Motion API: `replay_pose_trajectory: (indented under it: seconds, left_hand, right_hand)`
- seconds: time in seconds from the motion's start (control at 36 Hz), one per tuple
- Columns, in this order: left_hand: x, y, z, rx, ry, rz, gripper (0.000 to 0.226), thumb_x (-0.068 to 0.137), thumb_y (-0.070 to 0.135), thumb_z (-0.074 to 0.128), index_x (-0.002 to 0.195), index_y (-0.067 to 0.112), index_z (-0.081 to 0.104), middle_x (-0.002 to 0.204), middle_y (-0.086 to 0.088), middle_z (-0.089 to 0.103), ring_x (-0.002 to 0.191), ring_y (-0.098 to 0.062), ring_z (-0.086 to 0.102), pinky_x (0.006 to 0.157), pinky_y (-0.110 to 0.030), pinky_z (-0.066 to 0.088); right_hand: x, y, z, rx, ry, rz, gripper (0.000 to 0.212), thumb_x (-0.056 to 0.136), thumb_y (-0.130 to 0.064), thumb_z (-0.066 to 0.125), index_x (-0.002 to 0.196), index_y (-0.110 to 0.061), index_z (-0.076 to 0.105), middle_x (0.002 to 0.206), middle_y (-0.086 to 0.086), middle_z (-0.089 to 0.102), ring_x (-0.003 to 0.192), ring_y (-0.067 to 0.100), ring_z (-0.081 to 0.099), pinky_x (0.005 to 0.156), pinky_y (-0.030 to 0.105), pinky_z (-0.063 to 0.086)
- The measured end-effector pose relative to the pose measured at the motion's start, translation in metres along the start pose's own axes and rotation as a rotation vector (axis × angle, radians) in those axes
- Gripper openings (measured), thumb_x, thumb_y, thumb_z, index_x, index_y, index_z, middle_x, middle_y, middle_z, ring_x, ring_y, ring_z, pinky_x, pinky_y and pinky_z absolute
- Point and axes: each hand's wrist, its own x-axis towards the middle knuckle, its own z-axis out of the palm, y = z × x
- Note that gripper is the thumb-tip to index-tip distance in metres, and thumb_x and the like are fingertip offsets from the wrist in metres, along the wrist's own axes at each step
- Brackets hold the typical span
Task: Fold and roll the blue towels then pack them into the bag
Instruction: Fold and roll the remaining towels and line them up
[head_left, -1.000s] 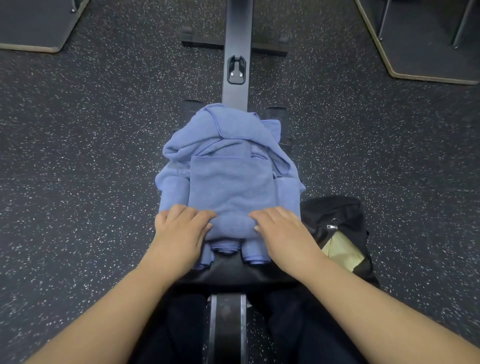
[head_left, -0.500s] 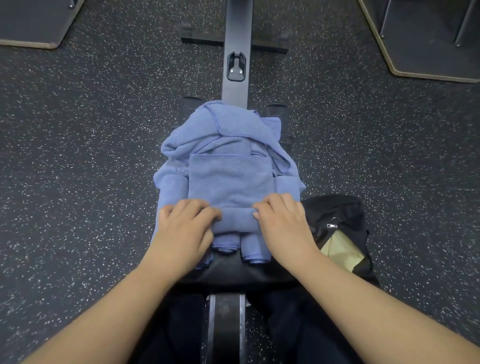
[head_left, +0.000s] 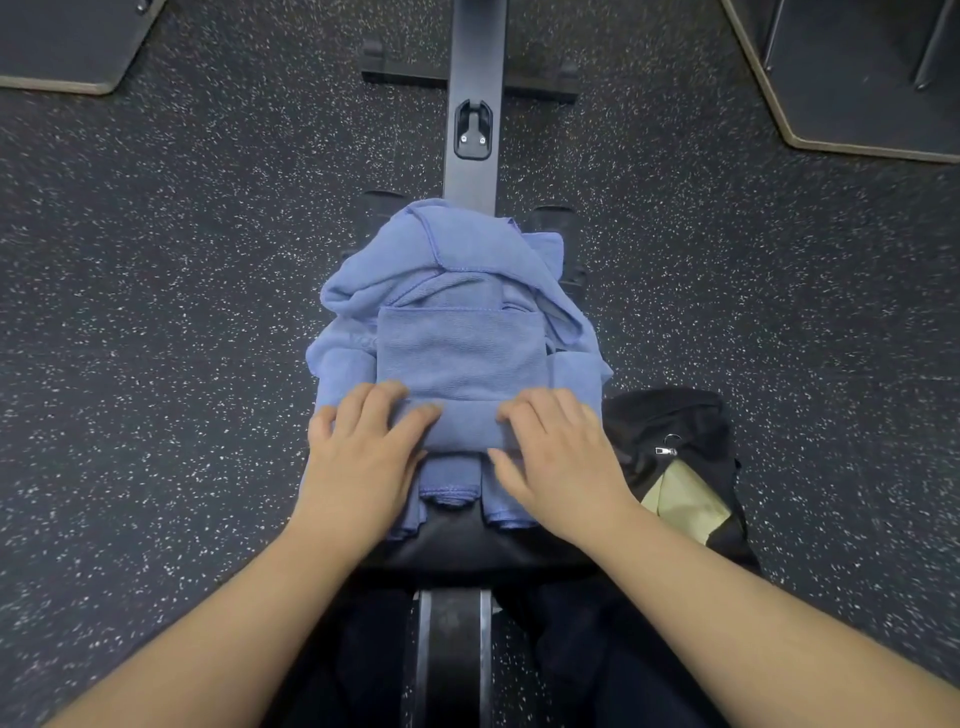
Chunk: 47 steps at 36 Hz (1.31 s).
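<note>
I'm rolling the folded blue towel (head_left: 460, 353) away from me on the black padded seat (head_left: 467, 545), w/ the started roll (head_left: 465, 426) sitting under both hands at the near edge. To do this well, I'm judging both hands should be pushing fwd evenly, keeping the roll tight and square to the towel's sides so it isn't coning or dragging the loose towels (head_left: 457, 244) heaped beneath and beyond it.

Left hand (head_left: 363, 457) is lying palm-down on the roll's left end, fingers curved over the top and pressing, not closed round it. Right hand (head_left: 558, 462) is mirroring that on the right end, thumb tucked at the near side. Forearms are angling in from both lower corners.

The black bag (head_left: 670, 441) is sitting on the floor just right of the seat, unzipped, w/ a yellowish lining showing.
</note>
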Motion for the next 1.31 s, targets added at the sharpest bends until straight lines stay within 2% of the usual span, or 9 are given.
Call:
replay_pose_trajectory:
  seconds: [0.17,0.36,0.5,0.56,0.64,0.78,1.06,1.22,1.31]
  left_hand:
    - [0.001,-0.002,0.002,0.007,-0.023,0.021,0.038,0.084,0.029,0.051,0.121,0.027,0.061,0.106,-0.001,0.06,0.104,-0.024,0.048,0.08,-0.038,0.027]
    - [0.004,0.001,-0.003,-0.025,-0.041,0.005,0.039,0.078,0.017,0.053,0.113,0.032,0.05,0.109,0.001,0.06,0.108,-0.021,0.047,0.079,-0.037,0.026]
    - [0.004,0.003,-0.001,-0.018,-0.043,-0.02,0.028,0.084,0.027,0.047,0.112,0.031,0.049,0.118,-0.006,0.058,0.114,-0.023,0.044,0.083,-0.039,0.027]
    - [0.004,0.0,0.003,0.003,-0.038,-0.005,0.032,0.083,0.037,0.057,0.114,0.029,0.05,0.121,-0.009,0.057,0.116,-0.026,0.043,0.085,-0.042,0.028]
    - [0.004,-0.003,0.007,0.002,-0.037,0.004,0.047,0.075,0.026,0.073,0.117,0.027,0.052,0.122,-0.012,0.055,0.116,-0.026,0.041,0.087,-0.042,0.026]
    - [0.006,-0.007,0.004,-0.016,-0.068,-0.034,0.037,0.083,0.027,0.044,0.12,0.033,0.048,0.119,-0.006,0.056,0.115,-0.022,0.042,0.086,-0.04,0.026]
    - [0.009,-0.016,0.001,-0.102,-0.13,-0.057,0.043,0.085,0.019,0.051,0.124,0.038,0.048,0.113,-0.002,0.059,0.106,-0.019,0.044,0.08,-0.033,0.02]
    - [0.011,-0.026,-0.01,-0.249,-0.239,0.004,0.039,0.093,0.034,0.028,0.127,0.045,0.045,0.104,0.001,0.057,0.096,-0.024,0.05,0.074,-0.033,0.024]
    - [0.009,-0.028,-0.01,-0.287,-0.253,0.006,0.038,0.093,0.036,0.026,0.127,0.045,0.043,0.102,0.001,0.057,0.094,-0.025,0.051,0.076,-0.035,0.029]
  right_hand:
    - [0.0,0.005,0.006,-0.03,-0.005,-0.014,0.049,0.061,-0.033,0.079,0.101,-0.016,0.055,0.099,0.002,0.058,0.091,0.021,0.045,0.074,0.031,0.032]
    - [0.0,0.006,0.01,-0.072,0.021,-0.013,0.058,0.056,-0.021,0.086,0.104,-0.015,0.054,0.101,0.003,0.06,0.092,0.021,0.045,0.075,0.031,0.031]
    - [0.0,0.009,0.012,-0.061,0.077,-0.024,0.053,0.062,-0.012,0.083,0.106,-0.012,0.054,0.101,0.005,0.062,0.095,0.022,0.045,0.077,0.03,0.031]
    - [0.001,0.01,0.013,-0.029,0.089,-0.02,0.051,0.064,-0.01,0.083,0.107,-0.011,0.056,0.101,0.007,0.062,0.097,0.022,0.044,0.081,0.031,0.032]
    - [0.001,0.012,0.014,-0.006,0.07,-0.012,0.049,0.066,-0.011,0.082,0.108,-0.009,0.059,0.103,0.007,0.062,0.099,0.023,0.047,0.085,0.031,0.033]
    - [0.002,0.013,0.012,0.035,0.013,0.007,0.051,0.066,-0.014,0.081,0.111,-0.009,0.059,0.107,0.007,0.062,0.1,0.028,0.059,0.089,0.032,0.034]
    - [0.004,0.019,0.011,0.14,-0.039,0.005,0.05,0.069,-0.012,0.079,0.115,-0.013,0.058,0.104,0.004,0.063,0.097,0.028,0.059,0.091,0.031,0.034]
    - [0.001,0.022,0.003,0.195,-0.172,-0.04,0.041,0.09,-0.031,0.045,0.131,-0.032,0.043,0.103,-0.001,0.059,0.089,0.025,0.058,0.081,0.036,0.046]
    - [0.0,0.023,0.0,0.209,-0.188,-0.055,0.041,0.091,-0.034,0.039,0.131,-0.031,0.049,0.1,-0.001,0.06,0.085,0.025,0.058,0.077,0.035,0.046]
